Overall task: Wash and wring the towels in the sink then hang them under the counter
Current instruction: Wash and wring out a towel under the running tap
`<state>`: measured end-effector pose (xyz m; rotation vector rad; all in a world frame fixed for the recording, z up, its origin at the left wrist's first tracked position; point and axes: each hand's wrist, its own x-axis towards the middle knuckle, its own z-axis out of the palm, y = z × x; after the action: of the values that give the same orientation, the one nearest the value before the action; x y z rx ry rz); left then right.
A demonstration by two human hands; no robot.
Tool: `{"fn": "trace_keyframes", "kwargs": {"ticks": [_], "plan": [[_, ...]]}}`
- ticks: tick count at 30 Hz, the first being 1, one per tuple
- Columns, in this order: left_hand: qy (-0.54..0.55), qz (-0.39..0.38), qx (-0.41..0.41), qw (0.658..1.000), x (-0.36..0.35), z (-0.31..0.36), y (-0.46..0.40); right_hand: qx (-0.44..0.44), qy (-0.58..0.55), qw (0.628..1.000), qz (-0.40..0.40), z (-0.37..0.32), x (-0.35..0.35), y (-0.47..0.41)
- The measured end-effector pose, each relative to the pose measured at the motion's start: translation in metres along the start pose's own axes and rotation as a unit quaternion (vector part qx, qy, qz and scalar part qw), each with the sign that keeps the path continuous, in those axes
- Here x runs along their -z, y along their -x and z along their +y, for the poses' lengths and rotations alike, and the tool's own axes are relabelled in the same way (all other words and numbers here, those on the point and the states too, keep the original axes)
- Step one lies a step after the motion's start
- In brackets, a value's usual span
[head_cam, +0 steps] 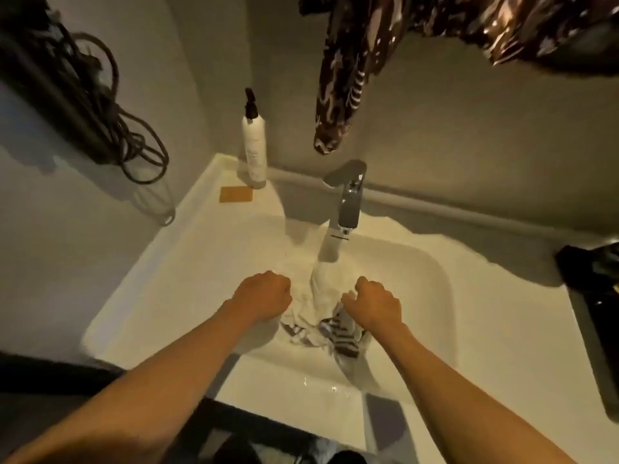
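Observation:
A white towel with dark stripes [321, 316] lies bunched in the basin of the white sink [445, 296], under water running from the chrome tap [348, 199]. My left hand [263, 296] grips the towel's left part with curled fingers. My right hand [373, 306] grips its right part, just above the striped section. Both fists sit side by side with the wet cloth between them. The fingertips are hidden under the hands.
A white pump bottle [254, 152] and a tan soap bar [236, 194] stand on the sink's back left corner. A patterned dark cloth [338, 88] hangs above the tap. Dark cords [127, 142] hang on the left wall. A black object [596, 289] lies at the right.

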<state>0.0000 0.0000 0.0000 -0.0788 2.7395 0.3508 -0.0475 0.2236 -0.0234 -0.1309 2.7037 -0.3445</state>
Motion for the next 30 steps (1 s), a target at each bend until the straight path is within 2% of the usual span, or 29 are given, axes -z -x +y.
{"fn": "trace_keyframes", "kwargs": {"ticks": [5,8,14,17,20,23,25,27,30], "plan": [[0.041,-0.065,0.035,0.996,-0.049,-0.013,0.0,-0.043,-0.094,0.995,-0.003,-0.008,-0.042,-0.026],[0.053,-0.083,0.027,0.995,-0.062,-0.015,-0.006,-0.026,-0.079,0.995,0.053,-0.013,-0.057,-0.027],[0.195,-0.058,0.032,0.979,-0.039,-0.009,-0.021,0.067,-0.127,0.975,0.167,0.006,-0.03,0.003],[0.248,-0.09,-0.012,0.965,-0.032,0.006,-0.032,0.117,-0.118,0.968,0.188,0.013,-0.011,0.02],[0.226,-0.095,-0.076,0.966,-0.036,0.033,-0.041,0.133,-0.141,0.958,0.209,0.02,0.006,0.036],[0.222,-0.08,-0.125,0.964,-0.048,0.047,-0.044,0.089,-0.133,0.956,0.244,0.039,0.02,0.05],[0.275,-0.083,-0.141,0.947,-0.051,0.057,-0.038,0.044,-0.075,0.96,0.264,0.052,0.024,0.06],[0.339,-0.072,-0.122,0.93,-0.044,0.076,-0.026,-0.024,-0.053,0.956,0.289,0.061,0.024,0.068],[0.444,-0.062,-0.097,0.889,-0.019,0.116,-0.011,-0.12,-0.132,0.938,0.297,0.068,0.019,0.07]]}}
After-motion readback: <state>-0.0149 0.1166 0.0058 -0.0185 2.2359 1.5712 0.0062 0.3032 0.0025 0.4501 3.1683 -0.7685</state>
